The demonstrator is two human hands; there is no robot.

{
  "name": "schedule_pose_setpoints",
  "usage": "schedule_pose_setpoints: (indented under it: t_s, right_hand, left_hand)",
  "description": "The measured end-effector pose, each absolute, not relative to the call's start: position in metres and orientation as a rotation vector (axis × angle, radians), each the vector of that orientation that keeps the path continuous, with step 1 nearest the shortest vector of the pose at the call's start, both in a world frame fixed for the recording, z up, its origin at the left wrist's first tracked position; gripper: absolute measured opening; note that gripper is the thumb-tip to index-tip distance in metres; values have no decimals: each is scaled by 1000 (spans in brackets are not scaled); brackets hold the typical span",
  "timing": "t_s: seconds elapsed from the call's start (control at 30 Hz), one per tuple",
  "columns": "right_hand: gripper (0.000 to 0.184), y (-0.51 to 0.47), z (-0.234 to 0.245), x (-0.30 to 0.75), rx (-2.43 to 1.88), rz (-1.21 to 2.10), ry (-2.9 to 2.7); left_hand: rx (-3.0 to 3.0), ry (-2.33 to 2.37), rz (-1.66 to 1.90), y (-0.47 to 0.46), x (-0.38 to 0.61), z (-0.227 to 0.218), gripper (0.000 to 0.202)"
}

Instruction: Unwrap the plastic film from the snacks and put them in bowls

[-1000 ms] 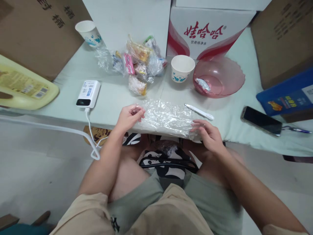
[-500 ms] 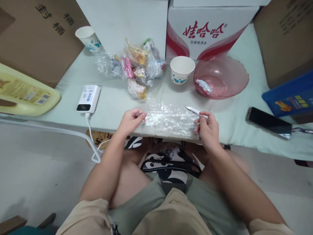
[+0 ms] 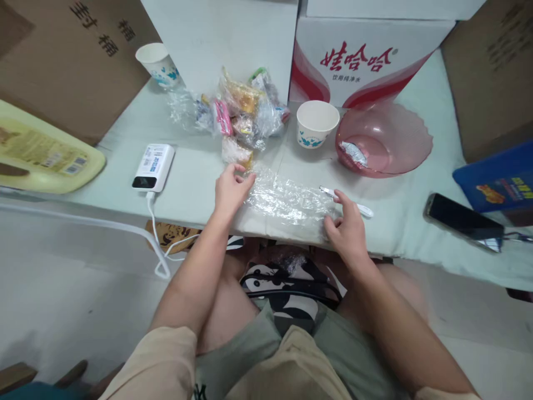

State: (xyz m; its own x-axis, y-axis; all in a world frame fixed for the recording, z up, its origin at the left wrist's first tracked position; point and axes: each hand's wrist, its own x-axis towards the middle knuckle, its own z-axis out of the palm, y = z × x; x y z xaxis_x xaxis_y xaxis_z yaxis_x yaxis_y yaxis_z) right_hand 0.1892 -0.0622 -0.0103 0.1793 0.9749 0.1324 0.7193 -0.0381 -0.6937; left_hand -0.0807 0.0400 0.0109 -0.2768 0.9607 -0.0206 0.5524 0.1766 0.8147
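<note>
Well, a crinkled sheet of clear plastic [image 3: 289,197] lay flat at the front of the pale green surface [image 3: 200,183], right between the person's two hands. The left hand [image 3: 234,189] was at its left end, thumb and forefinger curled close to the edge; whether that grip had pinched the film, I could not tell. The right hand [image 3: 347,228] had its grip loosely parted, thumb and forefinger spread at the film's right end, and the forefinger crossed in front of a slim white tool [image 3: 363,210].

Behind the film sat a heap of wrapped snacks [image 3: 244,105], with a paper cup [image 3: 317,125] and a pink bowl [image 3: 403,133] to its right; a silver packet [image 3: 353,154] lay in the bowl. The white carton [image 3: 375,44] behind them read 娃哈哈 in red, 饮用纯净水 in small print below. On the brown carton [image 3: 112,83] at the left I made out 封 and 桶. The yellow jug [image 3: 75,144] bore a barcode and lettering too blurred to read, as was the print on the white power bank [image 3: 154,166].
</note>
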Motion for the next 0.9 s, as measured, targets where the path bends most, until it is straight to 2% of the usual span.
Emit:
schedule_pose_setpoints:
  t_s: [0.23, 0.43, 0.53, 0.63, 0.77, 0.9]
  right_hand:
    - [53, -73, -13, 188, -1952, 238, -1826]
    - [41, -77, -11, 190, -1870, -1, -2059]
    - [34, -85, -4, 188, -1921, -9, -2096]
    - [30, -94, 4, 189, -1939, 3, -2149]
    - [32, -113, 13, 198, -1916, 106, -2293]
    - [40, -127, 28, 211, -1809, 182, -2264]
  left_hand:
    - [1606, 2044, 821, 42, -74, 13, 21]
    - [1832, 2110, 608, 41, -67, 6, 27]
    - [1937, 2080, 582, 41, -66, 0, 31]
    - [1973, 2021, 595, 42, -65, -2, 21]
    - [1927, 1848, 663, 44, -60, 4, 10]
    - [1733, 1540, 760, 45, -56, 13, 11]
